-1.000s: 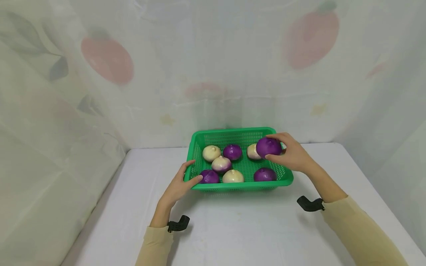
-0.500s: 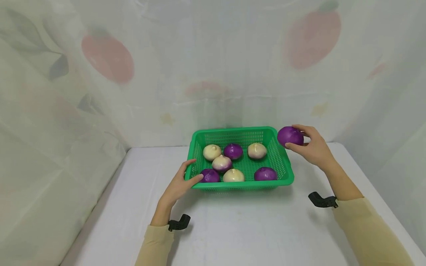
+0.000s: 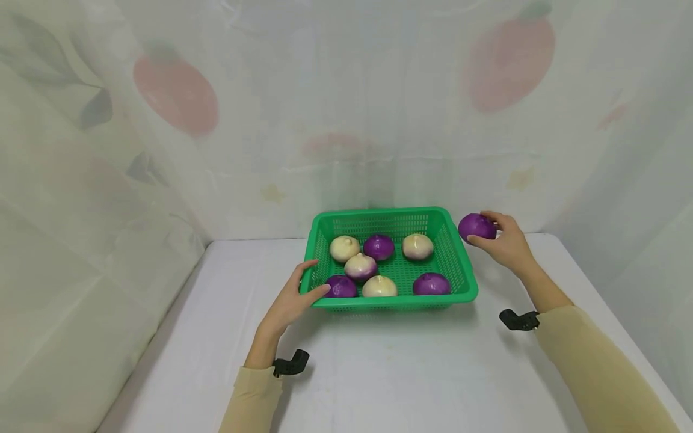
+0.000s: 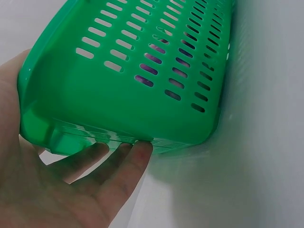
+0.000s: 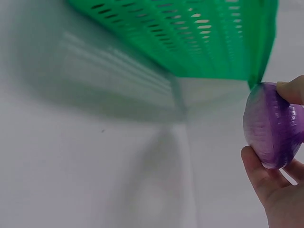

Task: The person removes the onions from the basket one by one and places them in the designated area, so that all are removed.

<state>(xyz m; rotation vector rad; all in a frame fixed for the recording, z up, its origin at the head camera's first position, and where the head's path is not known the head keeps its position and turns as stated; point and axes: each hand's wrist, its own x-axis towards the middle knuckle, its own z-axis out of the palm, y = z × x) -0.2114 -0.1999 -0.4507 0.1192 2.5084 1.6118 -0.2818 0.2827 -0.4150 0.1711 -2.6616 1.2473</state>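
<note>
In the head view a green plastic basket (image 3: 406, 300) stands on the white table, holding several purple and whitish onions, among them a purple onion (image 3: 431, 284) at its right front. My left hand (image 3: 287, 304) grips the left front corner, and the left wrist view shows its fingers (image 4: 128, 173) against the outer wall. Off the basket's right end, my right hand (image 3: 509, 245) holds another purple onion (image 3: 477, 227) between thumb and fingers. The right wrist view shows this onion (image 5: 270, 124) in the air close to the basket's rim.
The white table (image 3: 390, 373) reaches out in front of and beside the basket. A printed curtain (image 3: 335, 120) hangs behind it, with more cloth at both sides. Each wrist wears a black camera mount, such as the right mount (image 3: 518, 320).
My right hand has carried the purple onion from above the basket out past its right end, then slightly lower. A whitish onion behind it now shows fully. My left hand stays put.
</note>
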